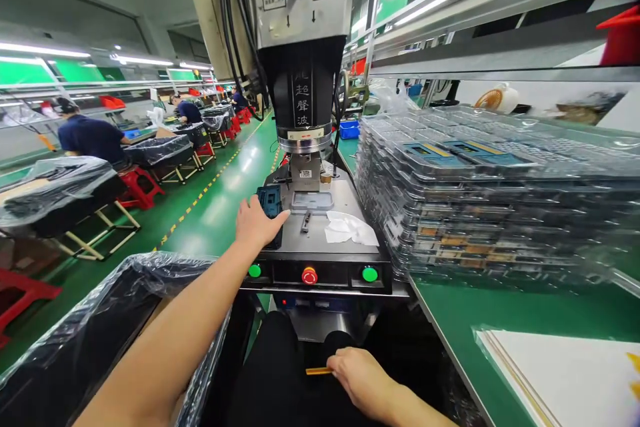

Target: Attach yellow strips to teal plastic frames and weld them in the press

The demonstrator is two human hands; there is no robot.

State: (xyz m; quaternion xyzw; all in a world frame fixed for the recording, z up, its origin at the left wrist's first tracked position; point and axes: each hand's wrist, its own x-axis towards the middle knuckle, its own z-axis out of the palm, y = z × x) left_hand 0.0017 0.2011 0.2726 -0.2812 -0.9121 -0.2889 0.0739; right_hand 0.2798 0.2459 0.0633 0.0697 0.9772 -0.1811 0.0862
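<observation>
My left hand (pixel 259 221) reaches out over the welding machine's base plate (pixel 320 240) and is closed on a dark blue plastic part (pixel 271 201) at the plate's left side. Just right of it sits the grey fixture nest (pixel 313 200) under the machine's horn (pixel 306 167). My right hand (pixel 361 377) rests low over my lap, fingers pinched on a thin yellow strip (pixel 319 371). A crumpled white cloth (pixel 349 228) lies on the plate's right side.
Two green buttons (pixel 255 271) (pixel 369 274) and a red stop button (pixel 309 275) line the machine's front. A tall stack of clear trays (pixel 475 213) fills the green bench on the right. A plastic-covered bin (pixel 100 333) stands on my left. Other workers sit far left.
</observation>
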